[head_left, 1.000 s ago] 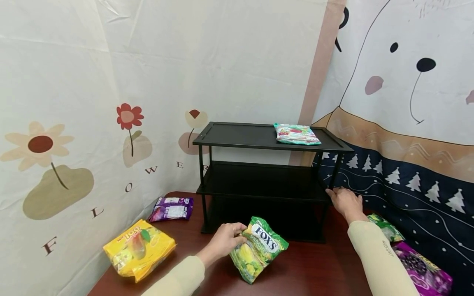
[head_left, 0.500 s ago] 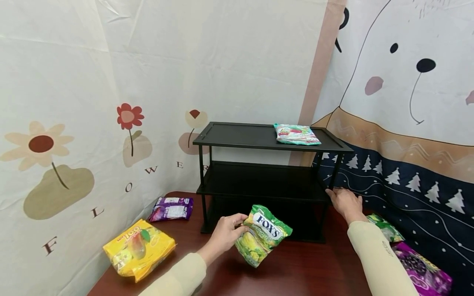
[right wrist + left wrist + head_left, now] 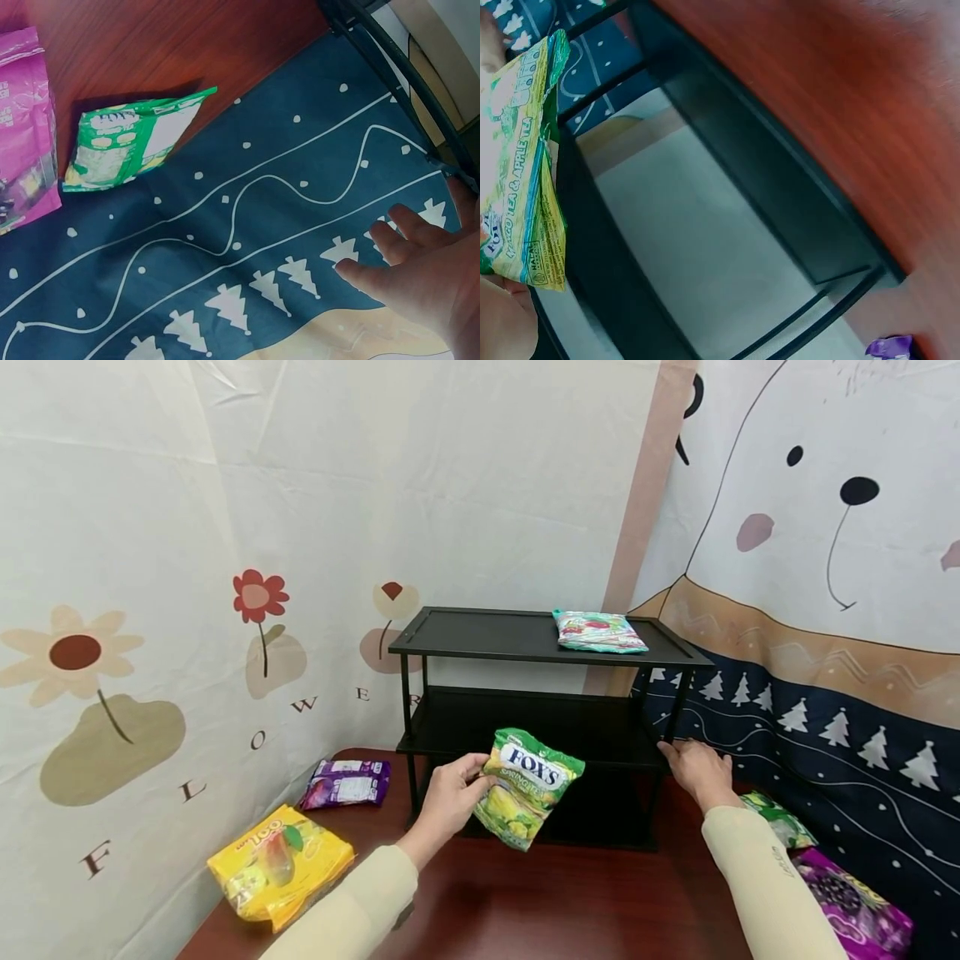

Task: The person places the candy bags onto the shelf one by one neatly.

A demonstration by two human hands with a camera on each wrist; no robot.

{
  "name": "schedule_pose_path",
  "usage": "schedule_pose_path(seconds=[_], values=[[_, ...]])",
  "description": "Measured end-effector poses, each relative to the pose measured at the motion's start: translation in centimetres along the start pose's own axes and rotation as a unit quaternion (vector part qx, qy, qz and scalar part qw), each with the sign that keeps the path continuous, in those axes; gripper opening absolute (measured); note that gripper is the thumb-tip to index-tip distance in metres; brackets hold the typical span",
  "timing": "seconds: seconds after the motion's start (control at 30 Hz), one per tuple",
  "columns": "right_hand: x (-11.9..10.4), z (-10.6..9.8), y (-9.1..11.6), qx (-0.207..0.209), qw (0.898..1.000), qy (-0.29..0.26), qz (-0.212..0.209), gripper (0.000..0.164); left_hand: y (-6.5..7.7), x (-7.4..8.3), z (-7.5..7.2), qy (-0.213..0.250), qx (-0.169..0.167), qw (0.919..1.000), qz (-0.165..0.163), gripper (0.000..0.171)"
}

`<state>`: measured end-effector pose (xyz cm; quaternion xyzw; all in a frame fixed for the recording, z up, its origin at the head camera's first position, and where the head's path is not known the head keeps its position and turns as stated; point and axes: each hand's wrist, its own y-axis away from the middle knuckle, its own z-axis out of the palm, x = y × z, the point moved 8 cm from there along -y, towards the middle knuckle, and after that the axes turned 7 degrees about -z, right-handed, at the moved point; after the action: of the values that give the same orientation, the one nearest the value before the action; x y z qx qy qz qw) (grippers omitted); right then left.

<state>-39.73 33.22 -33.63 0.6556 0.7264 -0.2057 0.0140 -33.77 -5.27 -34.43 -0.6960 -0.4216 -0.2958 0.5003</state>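
A green and yellow FOX'S candy bag [image 3: 525,789] hangs tilted in my left hand [image 3: 450,797], pinched by its left edge between thumb and fingers. It is in front of the black three-tier shelf [image 3: 517,758], level with the middle and lower tiers. In the left wrist view, the bag [image 3: 517,165] shows its side, with part of my hand [image 3: 506,319] below it. My right hand [image 3: 697,768] touches the right end of the middle tier. In the right wrist view, several fingers of that hand [image 3: 420,262] extend loosely beside the shelf post; its thumb is hidden.
A teal-edged candy bag [image 3: 600,632] lies on the top tier. A yellow mango bag [image 3: 281,864] and a purple packet [image 3: 348,782] are on the table's left. Another green bag [image 3: 780,818] and a purple grape bag [image 3: 855,906] lie at right beside the navy cloth [image 3: 292,157].
My left hand has lifted the candy bag from the table, up toward the shelf's middle tier. My right hand keeps its place at the shelf.
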Motion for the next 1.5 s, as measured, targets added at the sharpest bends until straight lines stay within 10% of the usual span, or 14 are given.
schedule_pose_path(seconds=[0.9, 1.5], values=[[0.0, -0.2, 0.2, 0.002, 1.000, -0.003, 0.007, 0.059, -4.9, 5.3, -4.4, 0.057, 0.134, 0.9892, 0.012, 0.026], [0.1, 0.0, 0.0, 0.007, 1.000, -0.011, 0.001, 0.062, -8.4, 8.7, -6.4, 0.086, 0.166, 0.9821, 0.021, 0.032]])
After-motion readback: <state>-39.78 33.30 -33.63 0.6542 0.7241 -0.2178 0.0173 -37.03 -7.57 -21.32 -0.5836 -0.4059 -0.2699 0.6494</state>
